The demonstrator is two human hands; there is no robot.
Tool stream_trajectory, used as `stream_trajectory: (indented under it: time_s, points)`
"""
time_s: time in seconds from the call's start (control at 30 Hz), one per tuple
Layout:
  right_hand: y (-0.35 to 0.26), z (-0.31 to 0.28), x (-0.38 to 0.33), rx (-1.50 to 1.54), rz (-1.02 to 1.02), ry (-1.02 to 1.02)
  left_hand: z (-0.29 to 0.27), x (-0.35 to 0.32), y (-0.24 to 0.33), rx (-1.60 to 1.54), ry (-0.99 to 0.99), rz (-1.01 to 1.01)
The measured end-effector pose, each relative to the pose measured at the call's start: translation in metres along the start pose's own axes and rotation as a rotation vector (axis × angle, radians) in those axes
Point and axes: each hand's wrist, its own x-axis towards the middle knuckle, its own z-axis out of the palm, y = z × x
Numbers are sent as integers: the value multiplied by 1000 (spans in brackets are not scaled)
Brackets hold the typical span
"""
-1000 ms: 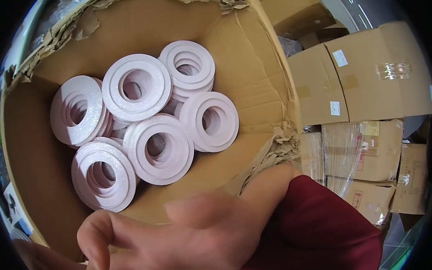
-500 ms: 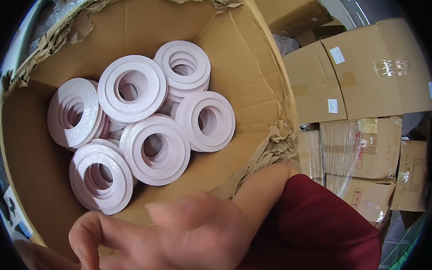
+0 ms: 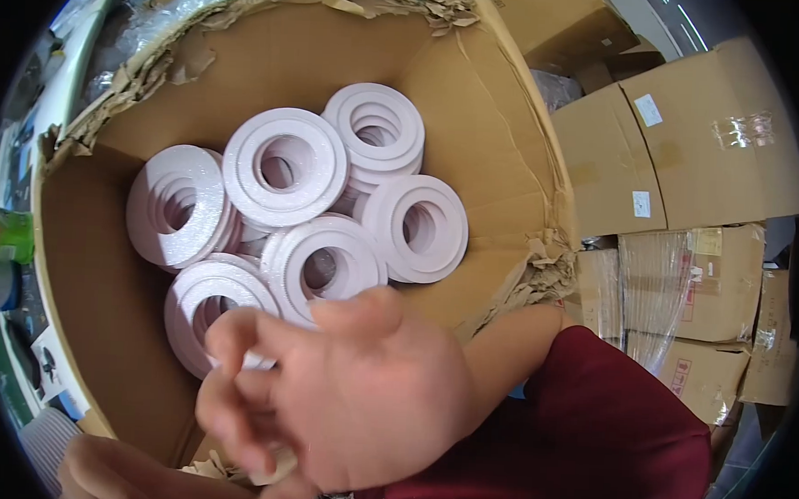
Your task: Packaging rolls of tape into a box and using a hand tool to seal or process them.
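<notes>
Pale pink, glittery round rings (image 3: 299, 209) are lying in stacks on the bottom of a large brown cardboard box (image 3: 481, 124) with torn, ragged upper edges. Six stack tops are showing, close together and tilting at different angles, with more rings peeking out beneath them. Your right hand (image 3: 375, 409) is partly covering the lower-left stack.

Your right forearm is crossing from the lower right, out of a dark red sleeve (image 3: 597, 428). You are turning that palm toward yourself, fingers curling leftward. The thumb is standing apart from them, but you cannot tell whether the grip is closing on anything, nor whether it is touching the rings. Your left hand (image 3: 122, 474) is showing only in part by the box's near left corner; its grip is staying out of sight.

The surface under the box is hiding from view. To the right, closed brown cardboard boxes (image 3: 720, 148) are standing piled, some wearing clear plastic wrap (image 3: 652, 274). Crumpled clear plastic film (image 3: 173, 26) is lying beyond the far left edge.
</notes>
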Motion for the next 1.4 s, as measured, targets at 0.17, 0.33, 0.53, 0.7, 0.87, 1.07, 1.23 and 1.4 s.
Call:
stream_trajectory:
  time_s: [0.17,0.33,0.53,0.7,0.87,1.07,1.23,1.4]
  points:
    - [-14,3,8,-134,-170,262,-1,10,-5,-239,-56,61]
    - [-31,-1,16,-206,-344,263,-11,4,-10,-244,10,147]
    - [-44,4,16,-269,-466,233,-18,4,-11,-409,16,142]
    - [-63,-13,9,-389,-490,9,-29,-6,-6,-619,156,23]
    - [-70,-12,17,-651,-721,270,-30,-2,-26,227,391,-326]
    - [-95,-18,24,-819,-875,329,-26,22,-75,1155,-382,-485]
    - [-118,-34,37,-1758,-1079,585,-56,5,-131,1392,-712,-590]
    - [-153,-93,43,-2439,-310,808,-71,-5,-134,1312,-884,-1013]
